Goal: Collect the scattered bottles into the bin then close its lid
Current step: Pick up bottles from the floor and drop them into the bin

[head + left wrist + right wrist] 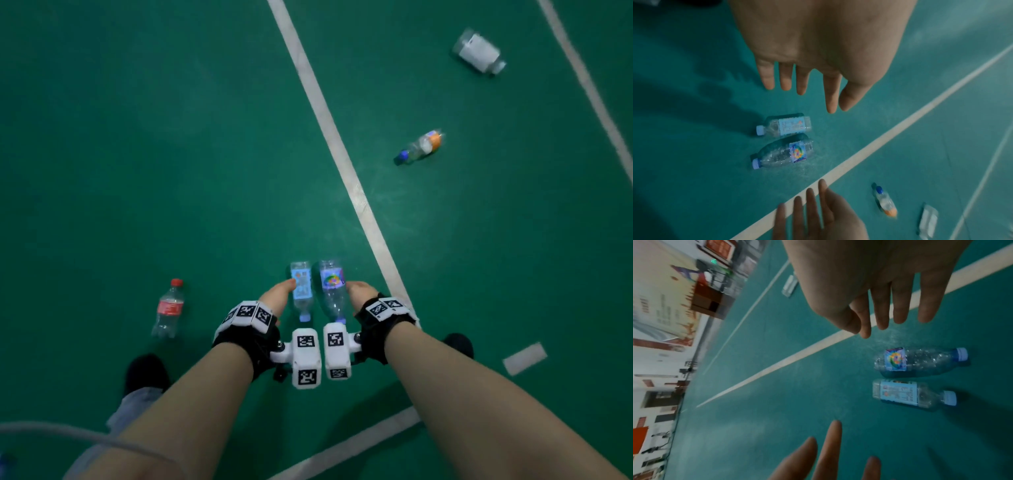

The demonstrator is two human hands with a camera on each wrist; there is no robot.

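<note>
Two clear empty bottles lie side by side on the green floor, caps toward me: one with a pale blue label (301, 287) (785, 125) (910, 394), one with a colourful label (332, 287) (783, 152) (920, 361). My left hand (277, 294) (818, 61) hovers over the left side of the pair, fingers straight and spread. On the other side my right hand (359, 291) (890, 296) does the same. Neither hand touches a bottle. No bin is in view.
A red-labelled cola bottle (168, 308) lies to my left. An orange-bottomed bottle (419, 147) and a big white-labelled bottle (479, 51) lie farther off, right of the white court line (342, 161). My black shoes (145, 373) stand just behind the hands.
</note>
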